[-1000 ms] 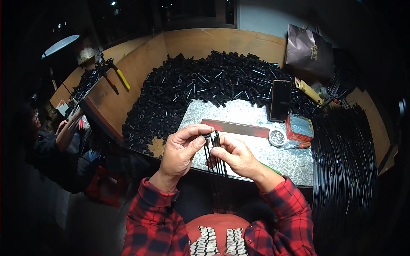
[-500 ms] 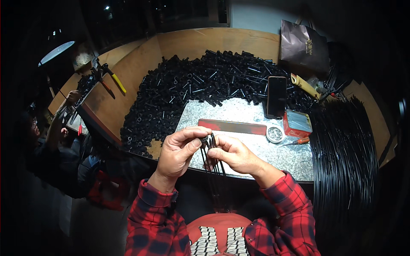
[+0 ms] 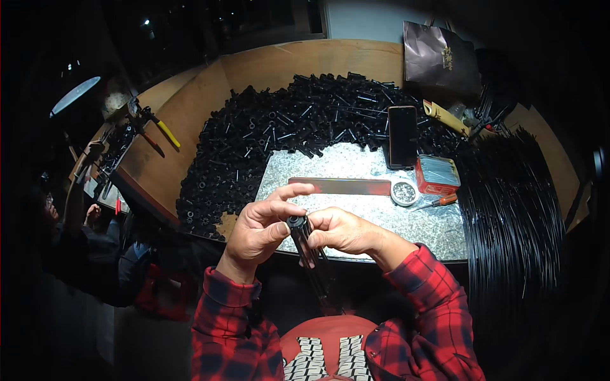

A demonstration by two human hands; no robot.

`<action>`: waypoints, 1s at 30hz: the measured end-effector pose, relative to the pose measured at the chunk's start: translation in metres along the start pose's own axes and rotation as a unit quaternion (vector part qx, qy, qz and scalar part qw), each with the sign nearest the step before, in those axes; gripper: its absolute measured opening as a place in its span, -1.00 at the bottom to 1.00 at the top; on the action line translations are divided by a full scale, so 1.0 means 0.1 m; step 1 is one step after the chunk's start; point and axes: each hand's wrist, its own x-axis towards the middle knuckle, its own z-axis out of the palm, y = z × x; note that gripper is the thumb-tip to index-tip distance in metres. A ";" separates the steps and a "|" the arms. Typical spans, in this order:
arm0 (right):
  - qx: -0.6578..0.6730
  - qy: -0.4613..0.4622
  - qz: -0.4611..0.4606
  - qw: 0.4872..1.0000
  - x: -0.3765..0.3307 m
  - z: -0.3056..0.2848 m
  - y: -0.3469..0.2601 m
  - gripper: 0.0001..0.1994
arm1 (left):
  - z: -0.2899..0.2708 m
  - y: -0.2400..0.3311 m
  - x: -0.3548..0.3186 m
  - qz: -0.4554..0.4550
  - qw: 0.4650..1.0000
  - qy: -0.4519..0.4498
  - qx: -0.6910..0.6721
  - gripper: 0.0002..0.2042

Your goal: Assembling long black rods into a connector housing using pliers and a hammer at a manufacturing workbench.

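Note:
Between my hands, above the front edge of the worktop, is a black tubular part (image 3: pixel 297 223) with a round, hollow-looking end turned up. Several thin black rods trail down from it toward my lap, fading into the dark. My left hand (image 3: pixel 255 236) steadies the part's left side with the thumb, its upper fingers reaching over the top. From the right, my right hand (image 3: pixel 343 231) pinches the part and rods between thumb and curled fingers. The exact contact of the fingertips is partly hidden.
A large heap of black tubular parts (image 3: pixel 298 114) fills the back and left. Around the speckled worktop (image 3: pixel 362 225) are a flat red-and-dark bar (image 3: pixel 340 186), round dish (image 3: pixel 404 192), phone (image 3: pixel 402 136), red box (image 3: pixel 438 175), orange-handled screwdriver (image 3: pixel 445 200) and thin black rods (image 3: pixel 511 222). Another person works at left.
The tubular part has tipped so its round end faces up and shows more clearly. My left fingers have lifted and spread from its top. The view has shifted slightly.

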 end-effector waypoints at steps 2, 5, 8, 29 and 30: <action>0.003 0.002 0.015 1.000 -0.01 0.05 -0.05 -0.77 | -0.04 0.01 -0.01 -0.020 1.000 -0.004 -0.002 -0.72; -0.019 -0.001 0.005 1.000 -0.03 0.11 -0.06 -0.80 | -0.11 0.02 -0.01 -0.026 0.999 -0.045 0.002 -0.61; -0.017 0.084 -0.010 0.996 -0.08 0.06 0.00 -0.83 | 0.09 0.06 0.08 -0.056 0.996 0.054 -0.031 -0.39; -0.256 0.213 -0.146 0.932 0.00 0.30 -0.03 -0.78 | 0.34 0.30 -0.10 0.050 0.872 0.123 0.471 -0.70; -0.255 0.215 -0.146 0.932 -0.01 0.29 -0.03 -0.78 | 0.31 0.31 -0.10 0.049 0.873 0.122 0.470 -0.70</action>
